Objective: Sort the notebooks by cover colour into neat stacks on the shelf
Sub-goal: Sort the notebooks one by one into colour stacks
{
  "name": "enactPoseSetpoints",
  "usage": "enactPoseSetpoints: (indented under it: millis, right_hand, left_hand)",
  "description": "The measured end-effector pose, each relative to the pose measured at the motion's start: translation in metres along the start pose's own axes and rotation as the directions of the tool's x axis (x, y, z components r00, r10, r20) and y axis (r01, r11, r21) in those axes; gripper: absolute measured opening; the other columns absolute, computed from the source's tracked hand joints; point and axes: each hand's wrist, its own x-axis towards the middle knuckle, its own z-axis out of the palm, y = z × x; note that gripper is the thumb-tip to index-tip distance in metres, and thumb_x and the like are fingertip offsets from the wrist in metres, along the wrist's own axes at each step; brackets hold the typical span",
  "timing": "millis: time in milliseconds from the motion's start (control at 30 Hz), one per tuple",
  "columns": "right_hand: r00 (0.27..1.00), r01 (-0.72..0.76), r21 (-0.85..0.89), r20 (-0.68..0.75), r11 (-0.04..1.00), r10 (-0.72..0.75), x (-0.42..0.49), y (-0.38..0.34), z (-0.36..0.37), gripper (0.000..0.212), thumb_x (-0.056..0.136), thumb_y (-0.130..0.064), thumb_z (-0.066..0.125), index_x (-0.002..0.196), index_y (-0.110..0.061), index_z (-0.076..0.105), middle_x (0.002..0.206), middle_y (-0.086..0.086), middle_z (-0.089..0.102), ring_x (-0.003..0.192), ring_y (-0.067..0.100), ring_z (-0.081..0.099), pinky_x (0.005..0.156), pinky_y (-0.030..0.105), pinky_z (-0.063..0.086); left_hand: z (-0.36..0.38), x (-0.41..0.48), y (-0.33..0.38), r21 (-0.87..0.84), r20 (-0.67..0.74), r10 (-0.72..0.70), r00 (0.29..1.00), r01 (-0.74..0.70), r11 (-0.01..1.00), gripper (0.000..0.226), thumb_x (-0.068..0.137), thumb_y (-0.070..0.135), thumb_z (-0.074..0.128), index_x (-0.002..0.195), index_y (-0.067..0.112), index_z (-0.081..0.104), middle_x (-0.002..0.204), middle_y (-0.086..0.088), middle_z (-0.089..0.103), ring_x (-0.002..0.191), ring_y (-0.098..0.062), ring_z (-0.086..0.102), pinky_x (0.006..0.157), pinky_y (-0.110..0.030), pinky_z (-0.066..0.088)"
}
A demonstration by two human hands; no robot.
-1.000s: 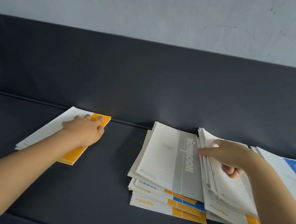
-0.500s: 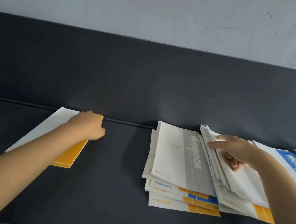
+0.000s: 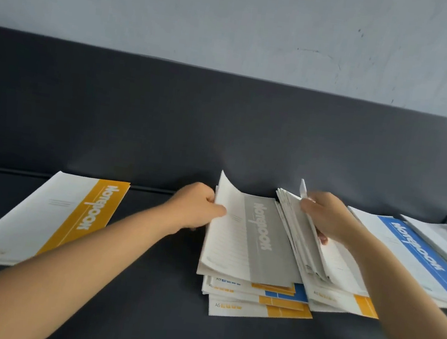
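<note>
A: Gripping check: what do the hands hold?
B: Left hand point(image 3: 194, 211) pinches the left edge of the grey notebook point(image 3: 253, 238), which tops the mixed centre pile point(image 3: 255, 307). Right hand point(image 3: 329, 217) curls round a fanned bundle of notebooks point(image 3: 299, 242) just beside it.
A: Other notebooks?
B: Orange notebook point(image 3: 48, 217) lies flat at the left of the shelf point(image 3: 142, 301); blue notebook point(image 3: 416, 251) lies at the right.

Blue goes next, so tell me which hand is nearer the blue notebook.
Right. The right hand holds the fanned pile just left of the blue notebook; the left hand grips the grey notebook, farther left.
</note>
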Motion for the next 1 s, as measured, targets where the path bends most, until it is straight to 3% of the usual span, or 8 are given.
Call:
enactPoseSetpoints:
  millis: [133, 300, 400, 467, 567, 700, 833, 1000]
  right_hand:
    - [0.992, 0.086, 0.039, -0.099, 0.995, -0.082, -0.011, -0.044, -0.007, 0.012, 0.086, -0.014, 0.048, 0.080, -0.003, 0.050, 0.044, 0.002, 0.033, 0.027, 0.016, 0.032, 0.050, 0.027, 0.031]
    - [0.975, 0.180, 0.047, -0.142, 0.983, -0.172, -0.021, -0.118, 0.010, 0.052, 0.081, -0.013, 0.058, 0.126, 0.010, 0.047, 0.061, 0.019, 0.049, 0.043, 0.026, 0.046, 0.056, 0.029, 0.039]
    - [0.973, 0.221, 0.049, -0.075, 0.974, -0.217, -0.024, -0.164, 0.040, 0.045, 0.080, -0.014, 0.062, 0.119, 0.006, 0.054, 0.070, 0.019, 0.057, 0.037, 0.025, 0.051, 0.049, 0.025, 0.040]
    - [0.969, 0.245, 0.011, -0.023, 0.970, -0.244, -0.023, -0.190, 0.066, 0.010, 0.078, -0.012, 0.062, 0.084, -0.004, 0.059, 0.055, 0.009, 0.051, 0.032, 0.021, 0.051, 0.043, 0.020, 0.039]
    - [0.962, 0.272, -0.066, 0.062, 0.960, -0.268, -0.024, -0.217, 0.111, 0.022, 0.078, -0.007, 0.057, 0.063, -0.009, 0.042, 0.048, 0.006, 0.051, 0.037, 0.022, 0.053, 0.042, 0.019, 0.041]
    - [0.898, 0.360, -0.103, 0.306, 0.927, -0.315, -0.026, -0.222, 0.161, 0.012, 0.082, -0.013, 0.057, 0.079, -0.002, 0.057, 0.059, 0.011, 0.062, 0.053, 0.028, 0.064, 0.056, 0.030, 0.053]
    - [0.838, 0.395, 0.000, 0.409, 0.919, -0.360, -0.023, -0.206, 0.165, 0.038, 0.083, -0.030, 0.065, 0.115, -0.009, 0.062, 0.079, 0.011, 0.069, 0.053, 0.017, 0.061, 0.065, 0.027, 0.055]
    - [0.920, 0.391, -0.510, 0.253, 0.766, -0.300, -0.013, -0.169, 0.108, 0.041, 0.078, -0.046, 0.066, 0.112, -0.024, 0.060, 0.107, -0.006, 0.063, 0.094, 0.018, 0.058, 0.076, 0.028, 0.044]
  left_hand:
    - [-0.055, -0.012, -0.011, -0.177, -0.173, -0.029, 0.985, -0.002, 0.984, 0.008, 0.091, 0.014, 0.060, 0.085, 0.010, 0.056, 0.077, -0.002, 0.060, 0.064, -0.012, 0.054, 0.048, -0.021, 0.039]
    - [-0.109, -0.033, -0.062, -0.086, -0.167, -0.170, 0.971, 0.157, 0.984, 0.015, 0.088, 0.015, 0.066, 0.101, 0.012, 0.061, 0.094, -0.007, 0.069, 0.085, -0.023, 0.067, 0.075, -0.037, 0.053]
    - [-0.108, -0.040, -0.082, -0.073, -0.144, -0.214, 0.966, 0.205, 0.976, 0.027, 0.090, 0.018, 0.064, 0.114, 0.013, 0.053, 0.097, -0.003, 0.063, 0.088, -0.020, 0.063, 0.075, -0.035, 0.054]
    - [-0.103, -0.041, -0.082, -0.022, -0.135, -0.209, 0.969, 0.208, 0.978, 0.028, 0.095, 0.026, 0.059, 0.118, 0.012, 0.054, 0.098, -0.003, 0.063, 0.088, -0.019, 0.062, 0.073, -0.033, 0.050]
    - [-0.105, -0.039, -0.078, -0.067, -0.059, -0.264, 0.963, 0.260, 0.963, 0.043, 0.101, 0.036, 0.043, 0.128, 0.006, 0.057, 0.112, -0.016, 0.066, 0.093, -0.030, 0.066, 0.082, -0.039, 0.053]
    - [-0.113, -0.042, -0.085, -0.223, 0.025, -0.308, 0.951, 0.305, 0.926, 0.036, 0.101, 0.026, 0.038, 0.109, 0.001, 0.063, 0.087, -0.015, 0.069, 0.067, -0.032, 0.070, 0.068, -0.037, 0.060]
    - [-0.108, -0.040, -0.089, -0.021, -0.041, -0.231, 0.972, 0.230, 0.973, 0.023, 0.098, 0.022, 0.045, 0.105, 0.005, 0.058, 0.083, -0.013, 0.068, 0.067, -0.029, 0.070, 0.072, -0.036, 0.058]
    - [-0.094, -0.036, -0.097, 0.250, -0.080, -0.068, 0.994, 0.086, 0.964, 0.027, 0.087, 0.036, 0.067, 0.102, 0.014, 0.061, 0.097, -0.005, 0.066, 0.089, -0.022, 0.064, 0.070, -0.032, 0.049]
